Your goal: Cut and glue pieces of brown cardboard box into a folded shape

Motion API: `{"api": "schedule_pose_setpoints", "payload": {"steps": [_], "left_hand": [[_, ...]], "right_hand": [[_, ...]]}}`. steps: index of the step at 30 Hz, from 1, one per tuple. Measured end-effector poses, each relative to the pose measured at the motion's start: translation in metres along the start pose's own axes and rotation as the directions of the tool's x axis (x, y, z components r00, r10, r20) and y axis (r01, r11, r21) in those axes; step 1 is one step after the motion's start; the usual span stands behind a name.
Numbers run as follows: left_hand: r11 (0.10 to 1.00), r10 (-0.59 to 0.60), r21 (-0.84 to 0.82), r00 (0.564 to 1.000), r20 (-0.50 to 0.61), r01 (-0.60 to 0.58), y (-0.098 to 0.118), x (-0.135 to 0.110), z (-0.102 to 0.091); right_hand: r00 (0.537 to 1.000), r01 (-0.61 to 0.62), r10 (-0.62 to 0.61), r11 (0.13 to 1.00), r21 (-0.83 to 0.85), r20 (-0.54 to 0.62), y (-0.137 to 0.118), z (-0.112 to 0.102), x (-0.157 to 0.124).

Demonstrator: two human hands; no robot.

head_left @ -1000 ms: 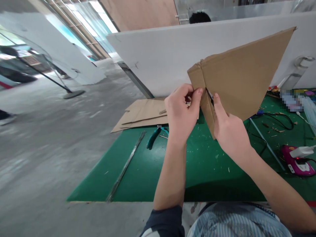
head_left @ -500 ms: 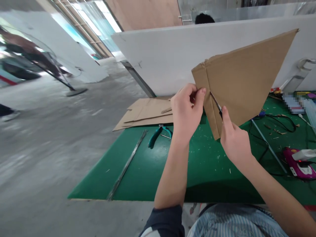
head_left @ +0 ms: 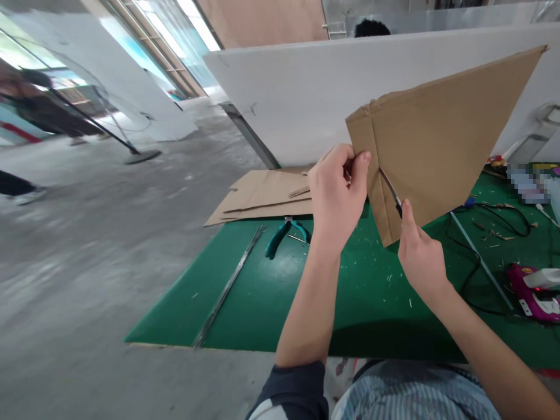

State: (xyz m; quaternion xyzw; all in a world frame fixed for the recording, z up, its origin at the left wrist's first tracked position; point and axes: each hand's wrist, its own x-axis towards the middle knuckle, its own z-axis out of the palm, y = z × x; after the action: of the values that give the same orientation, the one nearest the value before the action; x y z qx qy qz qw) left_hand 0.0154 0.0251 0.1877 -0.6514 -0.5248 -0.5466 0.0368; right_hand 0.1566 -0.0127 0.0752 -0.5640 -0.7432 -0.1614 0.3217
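A brown cardboard sheet [head_left: 437, 134] stands upright in the air above the green table [head_left: 262, 303], tilted so that its far right corner points up. A narrow folded strip runs down its left edge, pinched by the left hand [head_left: 339, 195]. A thin dark blade [head_left: 391, 189], gripped in the right hand [head_left: 420, 256], lies aslant along the crease, touching the cardboard.

near mat [head_left: 262, 303] bare, cardboard [head_left: 437, 134] (raised) — obstacle

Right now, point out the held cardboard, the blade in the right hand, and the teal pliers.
cardboard [head_left: 437, 146]: head view, middle of its flat brown face.
blade [head_left: 389, 186]: head view, mid-length, along the cardboard's crease.
teal pliers [head_left: 275, 242]: head view, on the left handle.
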Motion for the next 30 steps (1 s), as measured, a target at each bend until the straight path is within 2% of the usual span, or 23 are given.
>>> {"api": "schedule_pose_setpoints", "payload": {"steps": [4, 9, 12, 14, 16, 20, 24, 30], "left_hand": [[1.0, 0.016, 0.016, 0.999, 0.029, -0.016, 0.002, -0.001, 0.003], [0.997, 0.05, 0.069, 0.997, -0.061, -0.046, 0.004, -0.001, 0.003], [0.997, 0.053, 0.059, 0.997, -0.064, -0.049, 0.002, 0.0, -0.001], [0.998, 0.036, 0.043, 0.999, -0.02, -0.036, 0.0, 0.001, -0.006], [0.999, 0.019, 0.039, 0.995, 0.098, -0.023, -0.003, 0.003, -0.013], [0.994, -0.001, 0.102, 0.958, 0.288, -0.029, -0.003, 0.004, -0.023], [0.985, -0.001, 0.164, 0.946, 0.324, -0.055, 0.0, 0.002, -0.023], [0.985, 0.017, 0.157, 0.946, 0.324, -0.072, 0.005, 0.0, -0.02]], "right_hand": [[0.999, -0.029, 0.029, 1.0, -0.008, 0.03, -0.005, -0.011, 0.016], [0.996, -0.003, 0.002, 1.0, 0.008, 0.084, -0.01, -0.019, 0.028], [0.996, 0.001, -0.003, 1.0, 0.029, 0.087, -0.009, -0.019, 0.025], [0.997, 0.008, -0.011, 0.999, 0.035, 0.074, -0.008, -0.02, 0.022], [0.998, 0.011, -0.013, 0.999, 0.032, 0.061, -0.007, -0.021, 0.02], [0.998, 0.018, -0.019, 1.0, 0.024, 0.055, -0.007, -0.024, 0.017], [0.994, 0.01, -0.011, 1.0, 0.004, 0.106, -0.009, -0.031, 0.019], [0.976, 0.0, 0.019, 0.996, -0.084, 0.218, -0.016, -0.055, 0.039]]}}
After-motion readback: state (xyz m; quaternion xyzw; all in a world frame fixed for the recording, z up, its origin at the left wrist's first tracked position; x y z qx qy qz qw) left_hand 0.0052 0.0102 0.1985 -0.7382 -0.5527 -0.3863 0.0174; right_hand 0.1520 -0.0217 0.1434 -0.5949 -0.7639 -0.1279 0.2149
